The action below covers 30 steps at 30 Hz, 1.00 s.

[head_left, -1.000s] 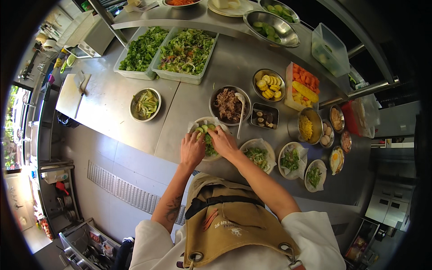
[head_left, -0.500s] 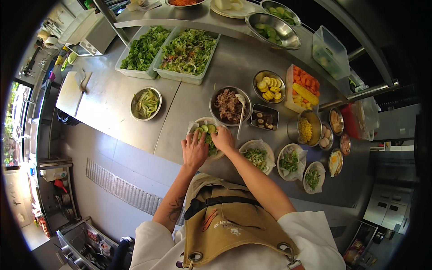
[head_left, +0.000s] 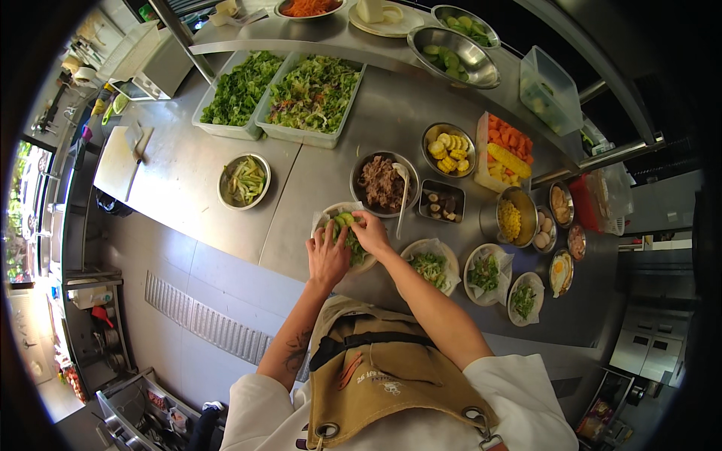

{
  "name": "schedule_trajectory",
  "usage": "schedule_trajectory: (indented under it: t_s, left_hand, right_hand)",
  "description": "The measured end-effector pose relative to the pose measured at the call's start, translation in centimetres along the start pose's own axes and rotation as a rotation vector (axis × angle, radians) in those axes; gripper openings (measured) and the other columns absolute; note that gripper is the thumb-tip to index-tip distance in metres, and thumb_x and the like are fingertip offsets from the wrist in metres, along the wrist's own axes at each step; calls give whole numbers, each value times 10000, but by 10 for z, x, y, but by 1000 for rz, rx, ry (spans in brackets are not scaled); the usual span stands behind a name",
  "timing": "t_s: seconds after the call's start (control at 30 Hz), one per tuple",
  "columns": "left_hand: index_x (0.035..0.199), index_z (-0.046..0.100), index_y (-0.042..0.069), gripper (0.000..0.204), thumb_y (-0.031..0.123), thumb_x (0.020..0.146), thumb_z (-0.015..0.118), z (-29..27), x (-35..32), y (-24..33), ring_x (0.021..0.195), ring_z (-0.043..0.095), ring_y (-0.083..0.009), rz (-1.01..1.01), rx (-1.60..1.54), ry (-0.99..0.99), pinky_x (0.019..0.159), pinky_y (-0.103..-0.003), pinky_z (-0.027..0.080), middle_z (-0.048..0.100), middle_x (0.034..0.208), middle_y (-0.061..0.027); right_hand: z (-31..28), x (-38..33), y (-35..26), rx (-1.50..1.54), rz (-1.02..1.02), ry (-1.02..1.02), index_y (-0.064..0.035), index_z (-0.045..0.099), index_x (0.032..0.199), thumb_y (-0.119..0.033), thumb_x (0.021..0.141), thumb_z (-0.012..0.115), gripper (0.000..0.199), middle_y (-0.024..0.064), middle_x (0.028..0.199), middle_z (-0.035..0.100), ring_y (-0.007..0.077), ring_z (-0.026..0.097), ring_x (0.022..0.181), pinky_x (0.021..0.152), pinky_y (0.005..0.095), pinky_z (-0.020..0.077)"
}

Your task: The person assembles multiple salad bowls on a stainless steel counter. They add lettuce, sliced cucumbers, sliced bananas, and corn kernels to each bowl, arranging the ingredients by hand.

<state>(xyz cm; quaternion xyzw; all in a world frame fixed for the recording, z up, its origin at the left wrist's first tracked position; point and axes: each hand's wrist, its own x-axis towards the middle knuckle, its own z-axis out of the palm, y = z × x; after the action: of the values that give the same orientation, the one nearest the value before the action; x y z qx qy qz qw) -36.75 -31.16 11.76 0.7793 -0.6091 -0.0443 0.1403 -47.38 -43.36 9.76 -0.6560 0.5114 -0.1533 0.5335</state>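
Both hands are over a paper-lined bowl [head_left: 338, 210] of leafy salad at the counter's near edge. Green cucumber slices [head_left: 344, 220] lie on its far side. My left hand [head_left: 329, 254] rests over the bowl's left part, fingers apart and fingertips by the slices. From the right, my right hand [head_left: 371, 233] reaches in with thumb and fingers pinched at the slices' edge; its fingertips partly hide what they grip. Just beyond sits a steel bowl of shredded cooked meat [head_left: 383, 182], a white-handled spoon [head_left: 404, 197] leaning in it.
Paper-lined salad bowls [head_left: 429, 269] line the near edge rightward. Corn rounds [head_left: 449, 148], a small steel tray [head_left: 442, 201] and corn kernels [head_left: 510, 218] stand behind. Two greens tubs [head_left: 301, 135] sit at the back, below a raised shelf [head_left: 301, 37]. A knife lies on a cutting board [head_left: 116, 161] at left.
The cucumber slices have shifted slightly left within the bowl. My right hand's fingers have moved a little left over them; my left hand stays nearly in place.
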Motion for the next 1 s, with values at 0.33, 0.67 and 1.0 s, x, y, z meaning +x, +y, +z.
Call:
schedule_trajectory:
  t_s: [0.33, 0.67, 1.0]
  left_hand:
    - [1243, 687, 114, 370, 166, 879, 718, -33, -9, -2, 1236, 524, -374, -15, -271, 148, 1025, -518, 409, 578, 1359, -150]
    - [1047, 697, 28, 159, -6, 896, 663, -63, -13, -38, 797, 663, -287, -214, -517, 188, 734, -401, 540, 678, 1007, -131]
    - [1042, 699, 38, 170, -22, 891, 650, -77, 36, 13, 837, 690, -328, -140, -646, 171, 742, -420, 549, 689, 1008, -151]
  right_hand:
    - [-91, -40, -18, -5, -258, 30, -34, 720, 1176, -206, 1009, 679, 243, 93, 940, 750, 211, 715, 813, 714, 353, 550]
    - [-281, -26, -106, 115, -451, 492, 11, 752, 1132, -230, 1019, 702, 271, 46, 954, 763, 89, 684, 861, 749, 265, 548]
    - [-372, 135, -259, -671, -501, 140, -32, 639, 1345, -341, 877, 813, 587, 175, 1281, 682, 295, 663, 1168, 996, 392, 523]
